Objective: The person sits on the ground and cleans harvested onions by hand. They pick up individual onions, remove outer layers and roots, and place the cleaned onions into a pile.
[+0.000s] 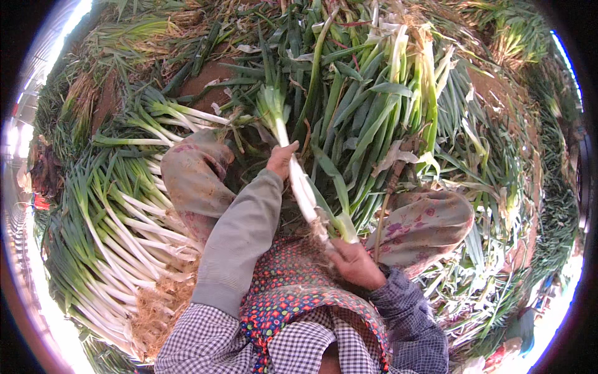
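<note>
My left hand point(282, 160) is closed around the white shaft of a long green onion point(303, 190), which slants across my lap with its green leaves pointing away. At the onion's root end, my right hand point(357, 264) grips the pale base of a peeled-back green leaf sheath point(346, 228), close beside the roots. The fingers partly hide the contact there. Between my knees, a heap of untrimmed green onions point(364, 121) spreads away from me. At my left lies a pile of clean white-stemmed green onions point(135, 233), their brown roots turned toward me.
A thin wooden stick point(386, 208) stands by my right knee. Stripped leaves and peelings point(476, 280) litter the ground at the right. More onion bundles point(135, 35) lie farther off, with patches of brown ground point(205, 84) between them.
</note>
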`<action>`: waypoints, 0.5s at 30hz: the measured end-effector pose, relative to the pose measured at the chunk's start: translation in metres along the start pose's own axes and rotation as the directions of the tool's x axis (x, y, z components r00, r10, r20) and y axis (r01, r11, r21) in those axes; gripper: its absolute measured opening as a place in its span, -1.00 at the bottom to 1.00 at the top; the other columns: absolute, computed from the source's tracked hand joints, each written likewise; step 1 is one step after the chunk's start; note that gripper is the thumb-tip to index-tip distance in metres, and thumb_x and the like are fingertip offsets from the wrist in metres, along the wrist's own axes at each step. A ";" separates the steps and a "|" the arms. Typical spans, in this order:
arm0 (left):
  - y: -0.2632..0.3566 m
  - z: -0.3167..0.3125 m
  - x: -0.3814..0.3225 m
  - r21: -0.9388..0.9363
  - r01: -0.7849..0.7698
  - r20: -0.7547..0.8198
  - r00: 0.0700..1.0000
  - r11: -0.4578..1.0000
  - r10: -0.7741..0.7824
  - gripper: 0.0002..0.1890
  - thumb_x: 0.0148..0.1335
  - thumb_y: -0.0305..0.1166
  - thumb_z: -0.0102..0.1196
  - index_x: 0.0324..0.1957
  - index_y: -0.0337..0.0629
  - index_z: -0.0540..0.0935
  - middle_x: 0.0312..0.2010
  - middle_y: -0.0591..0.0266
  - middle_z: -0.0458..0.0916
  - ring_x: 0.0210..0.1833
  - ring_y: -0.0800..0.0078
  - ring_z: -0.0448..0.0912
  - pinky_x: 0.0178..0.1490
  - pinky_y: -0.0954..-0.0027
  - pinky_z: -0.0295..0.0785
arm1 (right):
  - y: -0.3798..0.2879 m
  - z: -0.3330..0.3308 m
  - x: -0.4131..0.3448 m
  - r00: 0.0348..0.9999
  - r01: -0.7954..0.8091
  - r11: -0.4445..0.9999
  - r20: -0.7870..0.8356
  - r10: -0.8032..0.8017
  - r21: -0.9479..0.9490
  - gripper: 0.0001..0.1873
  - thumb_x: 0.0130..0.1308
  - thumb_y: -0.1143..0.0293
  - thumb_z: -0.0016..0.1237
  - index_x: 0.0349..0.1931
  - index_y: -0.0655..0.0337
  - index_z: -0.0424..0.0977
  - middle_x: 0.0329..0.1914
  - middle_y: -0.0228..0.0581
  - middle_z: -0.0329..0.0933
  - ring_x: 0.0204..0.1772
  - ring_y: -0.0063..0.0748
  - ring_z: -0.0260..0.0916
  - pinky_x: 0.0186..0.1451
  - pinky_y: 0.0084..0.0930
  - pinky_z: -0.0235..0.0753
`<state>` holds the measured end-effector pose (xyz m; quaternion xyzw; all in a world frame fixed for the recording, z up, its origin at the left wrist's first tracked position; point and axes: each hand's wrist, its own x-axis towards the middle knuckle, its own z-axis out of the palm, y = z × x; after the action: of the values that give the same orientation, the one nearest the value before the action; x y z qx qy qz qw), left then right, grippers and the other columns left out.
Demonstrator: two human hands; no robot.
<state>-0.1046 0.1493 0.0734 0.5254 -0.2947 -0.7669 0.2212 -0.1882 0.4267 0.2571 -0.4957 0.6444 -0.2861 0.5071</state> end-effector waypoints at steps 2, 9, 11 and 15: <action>0.003 -0.002 0.006 -0.069 0.122 0.127 0.986 0.990 -0.113 -0.68 0.17 -0.22 0.27 -0.27 -0.20 0.43 -0.61 0.25 0.43 -0.65 0.29 0.49 -0.61 0.16 0.43 | -0.003 -0.012 -0.021 1.000 -0.019 0.999 0.002 0.019 0.027 -0.65 0.33 0.30 -0.06 0.05 0.27 0.41 -0.27 0.07 0.57 -0.12 0.20 0.52 -0.07 -0.10 0.52; 0.033 -0.019 0.007 0.027 -0.112 -0.119 0.986 0.993 0.114 -0.61 0.14 -0.28 0.26 -0.17 -0.34 0.41 -0.45 0.15 0.43 -0.52 0.22 0.49 -0.47 0.13 0.42 | 0.055 -0.226 -0.136 0.895 -0.230 0.893 -0.445 0.038 -0.386 -0.48 0.32 0.32 -0.07 0.27 0.21 0.24 0.21 0.01 0.35 0.27 0.02 0.31 0.22 -0.22 0.37; 0.035 -0.025 -0.004 -0.027 -0.048 0.041 0.998 0.998 0.049 -0.62 0.15 -0.18 0.24 -0.24 -0.28 0.42 -0.49 0.13 0.41 -0.54 0.22 0.47 -0.49 0.14 0.42 | 0.088 -0.334 -0.172 0.718 -0.651 0.356 -0.696 0.001 -0.671 -0.46 0.33 0.29 -0.07 0.30 0.20 0.22 0.28 -0.04 0.28 0.27 -0.02 0.29 0.24 -0.22 0.35; 0.035 -0.013 -0.034 -0.169 0.124 0.151 0.984 0.978 -0.098 -0.71 0.15 -0.28 0.15 -0.27 -0.28 0.40 -0.58 0.16 0.42 -0.58 0.28 0.49 -0.51 0.19 0.47 | 0.118 -0.432 -0.209 0.296 -0.906 -0.300 -0.954 0.056 -0.299 -0.36 0.31 0.22 -0.06 0.36 0.20 0.12 0.40 -0.13 0.15 0.31 -0.07 0.23 0.33 -0.17 0.21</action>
<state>-0.0794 0.1432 0.1169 0.4632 -0.2104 -0.8368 0.2024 -0.6353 0.6037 0.3703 -0.1550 0.9104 0.3561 -0.1424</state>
